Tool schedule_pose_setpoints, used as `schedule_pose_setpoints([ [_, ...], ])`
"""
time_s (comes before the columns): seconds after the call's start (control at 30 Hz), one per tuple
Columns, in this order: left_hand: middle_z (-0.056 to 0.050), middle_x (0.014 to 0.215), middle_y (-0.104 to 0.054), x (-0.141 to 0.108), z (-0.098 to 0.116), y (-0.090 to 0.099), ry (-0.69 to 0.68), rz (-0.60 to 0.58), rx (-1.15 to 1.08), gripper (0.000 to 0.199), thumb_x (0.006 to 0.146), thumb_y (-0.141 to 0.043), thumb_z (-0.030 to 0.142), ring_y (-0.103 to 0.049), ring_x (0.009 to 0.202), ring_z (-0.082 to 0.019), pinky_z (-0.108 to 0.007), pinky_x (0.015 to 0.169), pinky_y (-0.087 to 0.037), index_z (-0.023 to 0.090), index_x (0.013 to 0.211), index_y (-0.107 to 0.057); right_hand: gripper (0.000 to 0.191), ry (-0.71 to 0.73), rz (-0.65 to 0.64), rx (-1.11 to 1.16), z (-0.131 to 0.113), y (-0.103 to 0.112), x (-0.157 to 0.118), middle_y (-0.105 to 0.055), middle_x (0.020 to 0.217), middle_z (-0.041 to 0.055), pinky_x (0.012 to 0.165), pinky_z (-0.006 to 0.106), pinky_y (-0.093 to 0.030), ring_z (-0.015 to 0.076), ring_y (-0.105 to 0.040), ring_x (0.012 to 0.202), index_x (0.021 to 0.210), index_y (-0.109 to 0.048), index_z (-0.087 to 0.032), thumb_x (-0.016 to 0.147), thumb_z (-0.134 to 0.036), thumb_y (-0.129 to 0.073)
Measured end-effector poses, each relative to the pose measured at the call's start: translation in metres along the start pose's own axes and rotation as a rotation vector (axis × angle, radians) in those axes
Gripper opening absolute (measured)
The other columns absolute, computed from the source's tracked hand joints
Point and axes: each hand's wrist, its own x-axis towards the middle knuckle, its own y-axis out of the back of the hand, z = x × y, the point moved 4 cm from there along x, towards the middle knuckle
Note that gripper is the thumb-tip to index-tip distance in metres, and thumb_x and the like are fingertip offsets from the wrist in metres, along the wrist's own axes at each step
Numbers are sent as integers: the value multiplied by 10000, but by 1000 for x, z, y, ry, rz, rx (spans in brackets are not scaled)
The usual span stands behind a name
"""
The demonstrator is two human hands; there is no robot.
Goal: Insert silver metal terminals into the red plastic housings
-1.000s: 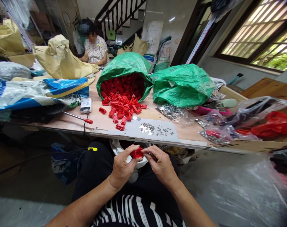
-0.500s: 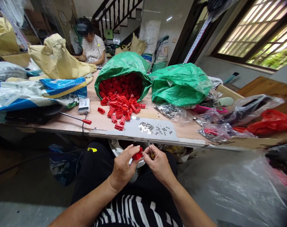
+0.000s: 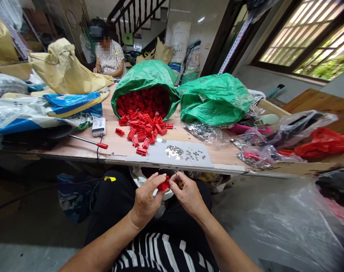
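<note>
Over my lap, my left hand [image 3: 149, 194] pinches a red plastic part [image 3: 163, 184] between thumb and fingers. Close against its right side is my right hand [image 3: 187, 192], thumb and forefinger pressed together at the part's edge; whatever small thing they pinch is too small to make out. A bit of yellow shows behind the right fingers. On the table ahead, many similar red parts [image 3: 142, 130] spill from a green woven sack [image 3: 149, 70]. Small metal pieces [image 3: 174, 152] lie on a grey sheet [image 3: 155, 158] near the table's front edge.
A second green sack [image 3: 216, 100] stands to the right, beside plastic bags and a red bag [image 3: 323, 142]. Leftward are a white power bank [image 3: 98, 126] with a cable, a red-tipped rod [image 3: 102, 145] and large sacks. Another person [image 3: 109, 56] sits across the table.
The view has shifted slightly. Both hands stay together at the red part with almost no movement. The person across the table has moved a hand.
</note>
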Motion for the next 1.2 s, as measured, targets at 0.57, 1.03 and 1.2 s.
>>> schedule_pose_setpoints([
  [0.57,-43,1055,-723,0,-4,0,119,2,8,389,771,-683,181,-666,1020,-188,-301,903,-548,225,1145,-585,130,-5,19,-64,-4,5,-3,-519,619,-43,527,213,-341,101,-448,554,697,-485,-202,814,-248,-519],
  [1.03,-48,1049,-724,-1,-4,-2,150,-18,-27,370,773,-679,185,-677,995,-196,-324,901,-552,222,1133,-599,125,22,-217,143,8,13,7,-559,778,-11,658,237,-390,126,-491,718,794,-528,-190,839,-307,-524],
  [1.2,-49,1046,-724,-1,-3,-2,137,-28,-36,376,775,-677,176,-676,998,-195,-340,910,-549,226,1137,-593,146,7,-202,184,14,11,10,-529,742,-22,648,239,-383,119,-460,696,781,-525,-183,835,-317,-546],
])
